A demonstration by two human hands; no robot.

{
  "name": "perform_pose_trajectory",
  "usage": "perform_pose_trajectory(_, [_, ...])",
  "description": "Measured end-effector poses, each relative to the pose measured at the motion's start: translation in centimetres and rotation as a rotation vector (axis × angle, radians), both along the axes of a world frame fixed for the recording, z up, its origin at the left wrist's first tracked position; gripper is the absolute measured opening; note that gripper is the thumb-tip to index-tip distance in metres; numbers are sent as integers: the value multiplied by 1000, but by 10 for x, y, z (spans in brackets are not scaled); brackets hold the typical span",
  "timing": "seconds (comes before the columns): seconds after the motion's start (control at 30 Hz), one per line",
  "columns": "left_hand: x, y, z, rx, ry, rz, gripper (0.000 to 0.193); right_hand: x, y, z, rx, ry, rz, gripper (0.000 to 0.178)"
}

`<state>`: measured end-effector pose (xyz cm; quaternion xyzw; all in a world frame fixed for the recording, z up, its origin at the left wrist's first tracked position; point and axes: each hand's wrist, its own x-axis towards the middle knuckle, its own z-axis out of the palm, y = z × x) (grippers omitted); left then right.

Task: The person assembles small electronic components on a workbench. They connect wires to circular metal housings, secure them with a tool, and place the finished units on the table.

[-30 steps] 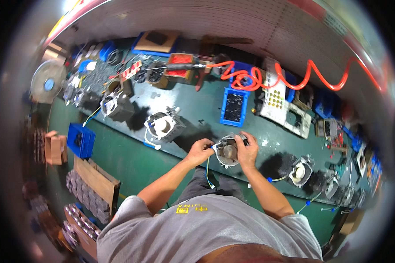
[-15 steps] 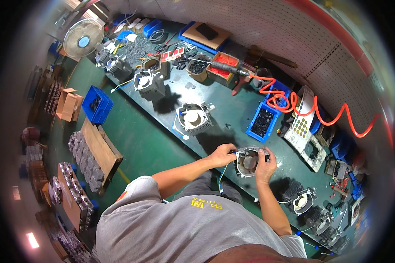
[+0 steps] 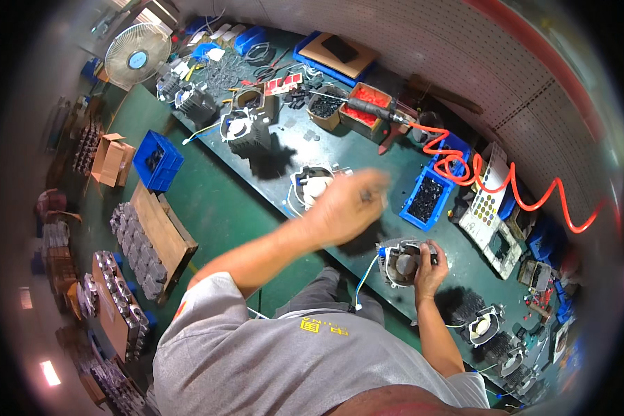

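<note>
A round cast-metal housing (image 3: 399,267) stands at the bench's near edge, its circular opening facing up. A blue connector with white, yellow and blue wires hangs from its left side. My right hand (image 3: 430,276) is closed on the housing's right rim, with a small dark thing showing by the fingertips. Raised over the bench, my left hand (image 3: 350,208) is blurred by motion; its fingers look bent, and whether they hold anything is unclear. Behind it, a second finned housing (image 3: 313,184) with a white part inside is partly covered.
A blue bin of small black parts (image 3: 425,200) lies beyond the housing. Farther back are a box of red parts (image 3: 367,104), a power screwdriver (image 3: 369,109) and its coiled red hose (image 3: 516,187). More housings (image 3: 245,132) line the bench, with others (image 3: 483,326) at right.
My left hand has left the housing's left side and swung up and away over the bench. My right hand stays at the right rim. The whole view has shifted slightly.
</note>
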<state>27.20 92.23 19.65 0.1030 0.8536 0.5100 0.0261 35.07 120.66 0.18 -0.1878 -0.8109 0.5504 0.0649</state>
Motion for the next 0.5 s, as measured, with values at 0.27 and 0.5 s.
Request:
perform_pose_trajectory(0.27, [-222,-181,-167,-410,132,604,46,-1,-3,0,-72,-5,-17,27])
perform_pose_trajectory(0.5, [-287,-240,-269,-676,-421,770,70,2,0,3,4,-3,-24,28])
